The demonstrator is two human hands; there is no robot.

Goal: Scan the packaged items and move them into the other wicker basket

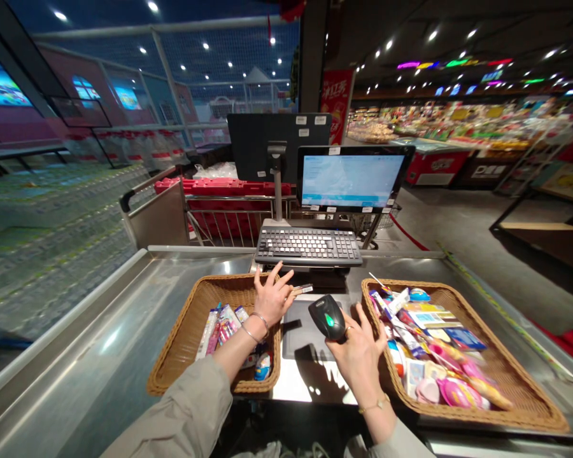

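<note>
My right hand (358,350) grips a black handheld barcode scanner (328,318) with a green light on top. Between the thumb and fingers of my left hand (273,296) is a slim stick-like item (302,290) with a white label at its end; its exact kind is too small to tell. The labelled end points toward the scanner, apart from it. Below my left hand, the left wicker basket (172,350) holds several small packaged goods (226,324). Beside my right hand, the right wicker basket (530,397) contains a bigger pile of packets and toys (439,343).
A keyboard (310,245) and a lit screen (351,178) stand beyond the baskets on the metal counter (109,337). Behind them are a second monitor (262,140) seen from its back and a metal cart (229,213). Stacked bottles (76,222) line the left.
</note>
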